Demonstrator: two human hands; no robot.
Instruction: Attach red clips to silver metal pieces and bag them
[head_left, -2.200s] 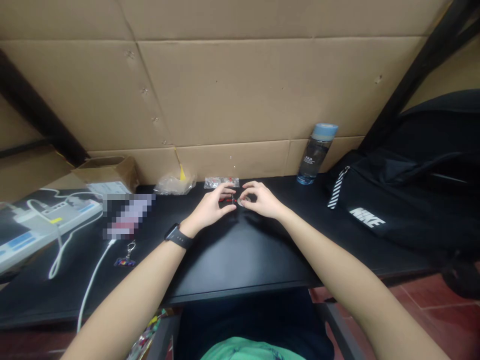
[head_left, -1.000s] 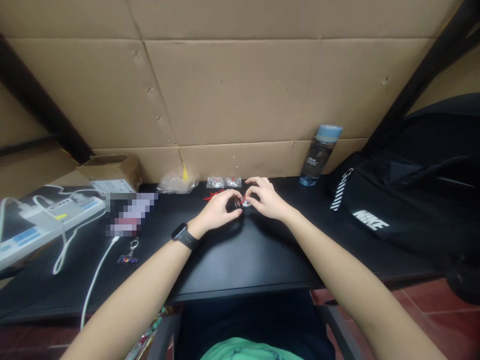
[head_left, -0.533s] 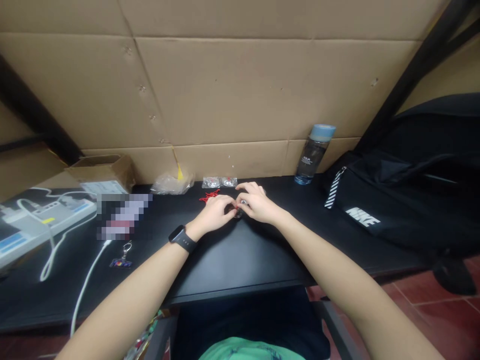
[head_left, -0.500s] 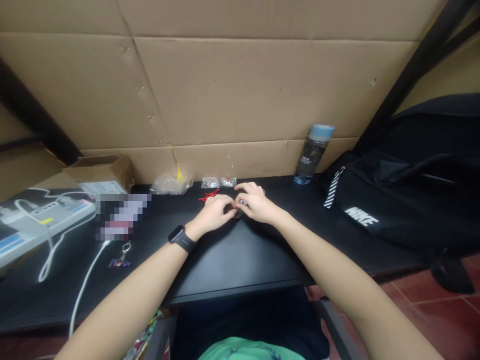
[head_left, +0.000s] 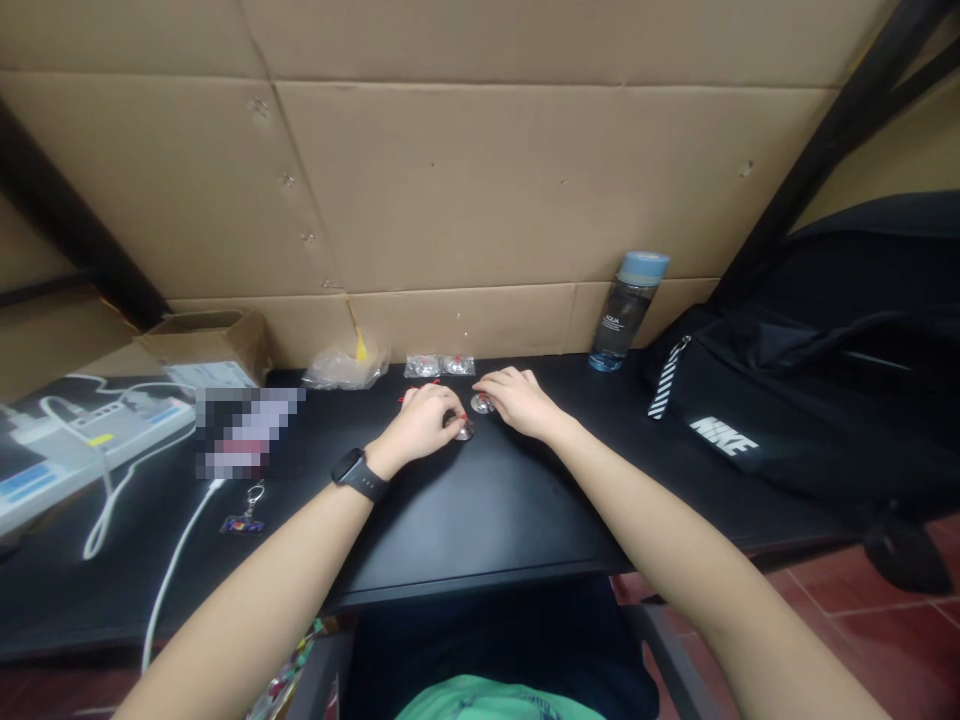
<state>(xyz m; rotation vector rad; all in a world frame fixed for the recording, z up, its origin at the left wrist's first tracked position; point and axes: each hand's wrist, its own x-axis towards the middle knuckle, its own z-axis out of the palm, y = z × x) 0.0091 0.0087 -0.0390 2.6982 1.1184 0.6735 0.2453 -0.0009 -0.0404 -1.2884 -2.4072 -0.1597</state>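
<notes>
Two small round silvery pieces with red bits rest on the black table [head_left: 480,520]. My left hand [head_left: 427,425] has its thumb and fingers around the left silvery piece [head_left: 465,430]. The fingertips of my right hand [head_left: 517,398] close on the right silvery piece [head_left: 481,403]. Red string [head_left: 406,394] lies mostly hidden behind my left hand. Beyond the hands, two clear packets [head_left: 441,366] with round silvery items lie side by side near the cardboard wall.
A bottle with a blue cap [head_left: 621,310] and a black bag [head_left: 795,400] are on the right. On the left are a crumpled plastic bag [head_left: 345,370], a cardboard box [head_left: 214,345], a white power strip [head_left: 97,450], a cable and a keychain [head_left: 242,522].
My hands have moved apart, from close together over the silvery pieces to one at each piece. Both pieces now show more clearly, and my left hand covers more of the red string.
</notes>
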